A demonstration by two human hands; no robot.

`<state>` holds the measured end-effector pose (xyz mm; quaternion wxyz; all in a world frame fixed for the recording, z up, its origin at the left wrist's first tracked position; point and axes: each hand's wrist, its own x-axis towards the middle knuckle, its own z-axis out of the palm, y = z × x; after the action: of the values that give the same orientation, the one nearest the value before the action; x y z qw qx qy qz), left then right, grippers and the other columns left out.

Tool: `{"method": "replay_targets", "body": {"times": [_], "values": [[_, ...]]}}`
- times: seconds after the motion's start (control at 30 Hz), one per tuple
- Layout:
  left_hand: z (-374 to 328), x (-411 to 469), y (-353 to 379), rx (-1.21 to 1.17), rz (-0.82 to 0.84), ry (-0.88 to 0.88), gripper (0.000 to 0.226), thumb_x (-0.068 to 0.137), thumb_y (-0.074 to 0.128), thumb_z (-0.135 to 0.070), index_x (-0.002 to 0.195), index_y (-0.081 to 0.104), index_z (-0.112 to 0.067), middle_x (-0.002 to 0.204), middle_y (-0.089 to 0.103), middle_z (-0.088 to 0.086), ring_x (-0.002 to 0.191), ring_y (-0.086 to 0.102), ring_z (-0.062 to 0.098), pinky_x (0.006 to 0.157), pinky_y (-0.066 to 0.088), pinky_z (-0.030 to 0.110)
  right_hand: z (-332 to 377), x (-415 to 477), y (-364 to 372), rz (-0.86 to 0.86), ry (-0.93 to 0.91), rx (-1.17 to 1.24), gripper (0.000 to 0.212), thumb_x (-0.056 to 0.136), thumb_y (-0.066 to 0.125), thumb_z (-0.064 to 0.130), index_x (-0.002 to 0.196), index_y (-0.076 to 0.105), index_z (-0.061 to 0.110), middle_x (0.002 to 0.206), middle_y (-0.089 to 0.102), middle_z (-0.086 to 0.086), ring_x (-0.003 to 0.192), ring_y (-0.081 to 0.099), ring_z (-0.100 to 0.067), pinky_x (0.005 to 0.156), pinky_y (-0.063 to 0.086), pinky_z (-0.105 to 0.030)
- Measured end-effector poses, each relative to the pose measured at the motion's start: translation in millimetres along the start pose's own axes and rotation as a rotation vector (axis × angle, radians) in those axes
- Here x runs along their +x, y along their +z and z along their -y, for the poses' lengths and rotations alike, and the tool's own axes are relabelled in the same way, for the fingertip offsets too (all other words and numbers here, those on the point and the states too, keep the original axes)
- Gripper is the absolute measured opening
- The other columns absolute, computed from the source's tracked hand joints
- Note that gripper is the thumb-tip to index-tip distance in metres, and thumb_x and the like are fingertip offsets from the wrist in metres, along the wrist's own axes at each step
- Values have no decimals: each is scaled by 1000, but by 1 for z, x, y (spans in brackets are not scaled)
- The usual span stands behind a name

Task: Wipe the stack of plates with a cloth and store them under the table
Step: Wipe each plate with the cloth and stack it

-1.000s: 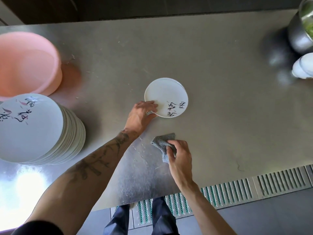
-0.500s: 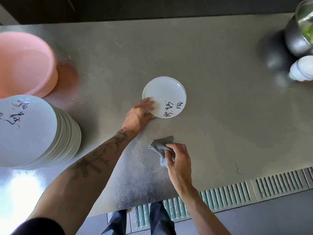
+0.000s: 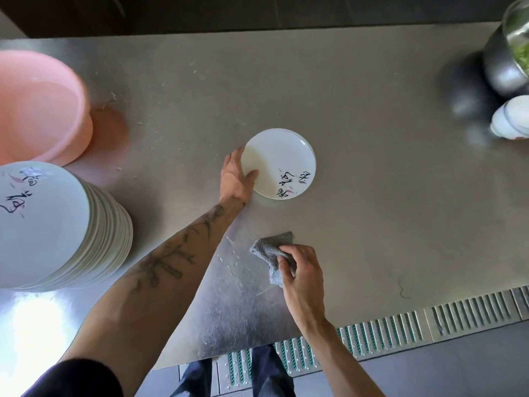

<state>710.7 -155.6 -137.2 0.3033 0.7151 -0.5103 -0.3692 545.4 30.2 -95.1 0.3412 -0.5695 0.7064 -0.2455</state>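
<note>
A brushed steel table (image 3: 372, 224) fills the view, with a slotted floor grate (image 3: 446, 319) running along its near edge. Nearest, the right hand (image 3: 303, 279) rests on the table, its fingers curled round a bunched grey cloth (image 3: 270, 250). Just beyond, well apart from the cloth, the left hand (image 3: 235, 179) grips the left rim of a single white plate (image 3: 282, 163) with dark brush lettering, thumb on top and fingers along the edge. The plate may be lifted slightly off the table, though from above it is hard to tell. At the left a tall stack of plates (image 3: 57, 224) stands on the table, and a pink basin (image 3: 37, 107) sits behind it. In the far right corner are a metal bowl (image 3: 503, 67) and a white bowl (image 3: 512, 118).
</note>
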Motion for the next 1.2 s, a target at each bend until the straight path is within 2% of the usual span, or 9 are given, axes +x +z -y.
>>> {"method": "replay_targets", "body": {"times": [0.1, 0.23, 0.37, 0.57, 0.8, 0.9, 0.97, 1.07, 1.2], "values": [[-1, -3, 0, -52, -47, -52, 63, 86, 69, 0, 146, 52, -11, 131, 65, 14, 125, 56, 33, 109, 43, 38, 0, 1, -2, -3, 2, 9, 19, 95, 68, 8, 113, 72, 15, 112, 58, 2, 99, 61, -8, 89, 50, -14], [7, -21, -4, -98, -80, -125, 57, 86, 70, -4, 140, 56, -17, 118, 70, 13, 112, 62, 34, 96, 49, 34, 0, 1, -3, 2, 4, 24, 20, 96, 68, 7, 113, 72, 16, 112, 58, 3, 98, 61, -6, 85, 46, -6], [17, -40, -7, -85, -119, -153, 52, 87, 68, -3, 137, 55, -13, 118, 70, 15, 109, 62, 36, 84, 39, 22, 0, 2, -2, 18, 1, 6, 21, 95, 68, 7, 114, 72, 16, 111, 58, 3, 98, 62, -8, 87, 46, -7], [27, -61, -4, 89, -77, -66, 49, 101, 57, -22, 146, 38, -12, 139, 53, 17, 116, 56, 41, 87, 47, 48, 2, 2, -1, 16, -1, -24, 21, 93, 69, 5, 112, 72, 15, 109, 58, 2, 98, 62, -10, 87, 38, 0], [25, -51, -1, 276, -87, -44, 45, 109, 38, -43, 145, 34, -17, 133, 61, 16, 106, 64, 45, 82, 46, 48, 3, 1, 0, 26, -12, -21, 20, 94, 68, 6, 112, 72, 15, 109, 57, 3, 98, 61, -9, 87, 39, 0], [26, -49, -4, 334, -62, -61, 53, 107, 37, -53, 149, 31, -21, 118, 68, 20, 101, 66, 44, 83, 48, 48, 3, 1, 0, 33, -12, -10, 19, 95, 68, 7, 112, 72, 15, 110, 58, 3, 98, 61, -9, 87, 39, 0], [27, -48, -8, 326, -21, -68, 63, 103, 37, -63, 152, 27, -25, 125, 66, 19, 107, 65, 43, 87, 47, 49, 2, 1, 0, 33, -12, -11, 19, 95, 68, 7, 112, 72, 15, 110, 58, 2, 98, 61, -9, 87, 39, 0], [29, -51, -16, 287, 98, -44, 98, 86, 49, -81, 160, 10, -30, 147, 45, 5, 122, 58, 38, 95, 48, 53, 2, 1, 0, 32, -8, -4, 20, 95, 68, 6, 112, 72, 16, 110, 58, 2, 98, 61, -10, 86, 41, -2], [34, -50, -24, 367, 184, 108, 140, 56, 75, -84, 163, 4, -29, 146, 33, 3, 132, 40, 29, 108, 42, 51, 1, 1, -1, 25, -18, -17, 20, 94, 68, 5, 111, 72, 16, 108, 58, 3, 97, 61, -11, 85, 39, -2]]}}
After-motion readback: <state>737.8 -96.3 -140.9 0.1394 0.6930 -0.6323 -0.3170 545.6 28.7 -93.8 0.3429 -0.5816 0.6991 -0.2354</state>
